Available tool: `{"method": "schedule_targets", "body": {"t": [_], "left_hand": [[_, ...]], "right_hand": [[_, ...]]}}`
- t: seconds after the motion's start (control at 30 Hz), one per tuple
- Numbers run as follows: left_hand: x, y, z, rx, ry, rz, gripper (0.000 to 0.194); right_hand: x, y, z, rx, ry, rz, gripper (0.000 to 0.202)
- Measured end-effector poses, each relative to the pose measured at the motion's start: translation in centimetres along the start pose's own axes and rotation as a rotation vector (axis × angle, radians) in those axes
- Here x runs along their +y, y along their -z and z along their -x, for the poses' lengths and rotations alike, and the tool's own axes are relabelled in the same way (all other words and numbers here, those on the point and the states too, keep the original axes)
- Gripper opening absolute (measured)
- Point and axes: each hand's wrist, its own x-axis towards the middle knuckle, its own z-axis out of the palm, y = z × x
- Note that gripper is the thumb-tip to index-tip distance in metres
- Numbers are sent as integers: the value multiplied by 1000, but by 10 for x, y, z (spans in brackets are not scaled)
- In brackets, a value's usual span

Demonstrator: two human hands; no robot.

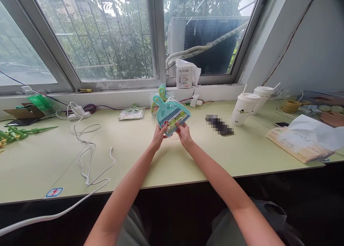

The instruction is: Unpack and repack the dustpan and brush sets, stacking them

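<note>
A small teal dustpan set (172,112) with a blue-bristled brush and a printed label is held up above the table, tilted, its handle pointing up and to the left. My left hand (158,135) grips its lower left edge. On the lower right edge, my right hand (184,132) is closed with the thumb over the label. Just behind it stand more green and teal dustpans (162,91) in clear plastic, partly hidden. A flat pack with a green clip-like top (131,112) lies to their left.
White cables (88,160) trail across the left of the table (129,149). Two lidded cups (244,108) with straws, a blurred dark object (219,125) and a tissue pack (290,142) are at right. Another person's hand (333,119) shows at the far right.
</note>
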Motion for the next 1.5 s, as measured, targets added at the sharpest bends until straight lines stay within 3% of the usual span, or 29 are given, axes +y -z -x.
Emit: {"method": "schedule_targets", "body": {"t": [0.2, 0.3, 0.33, 0.4, 0.5, 0.6, 0.73, 0.83, 0.93, 1.03, 1.3, 1.37, 1.43, 1.5], "left_hand": [[0, 8, -4, 54, 3, 34, 46], [3, 15, -9, 119, 23, 82, 45], [5, 18, -10, 152, 27, 106, 44], [8, 24, -13, 224, 37, 153, 46], [13, 35, -17, 280, 93, 172, 48], [16, 44, -19, 250, 156, 167, 45], [16, 50, -19, 188, 218, 161, 36], [12, 51, -17, 128, 278, 147, 28], [9, 52, -15, -26, 340, 97, 28], [8, 52, -11, -158, 355, 53, 33], [12, 49, -7, -297, 274, -66, 60], [13, 49, -8, -311, 252, -88, 65], [15, 48, -8, -298, 239, -123, 66], [17, 48, -7, -279, 222, -156, 65]], "right_hand": [[-10, 2, -9, -110, -209, 116, 20], [-18, 8, -12, -139, -229, 297, 19], [-20, 10, -12, -142, -181, 419, 18], [-24, 15, -11, -154, 53, 753, 19], [-24, 22, -9, -189, 542, 1271, 51], [-24, 27, -8, -173, 804, 1508, 60], [-28, 30, -13, -40, 856, 1433, 20], [-31, 32, -18, 2, 837, 1347, 20], [-28, 37, -23, -17, 802, 1331, 19], [-24, 42, -27, -8, 749, 1337, 20], [-26, 48, -34, 124, 634, 1237, 19], [-25, 50, -37, 100, 553, 1060, 35], [-23, 52, -41, 15, 368, 853, 54], [-20, 55, -44, -64, 179, 703, 54]]}}
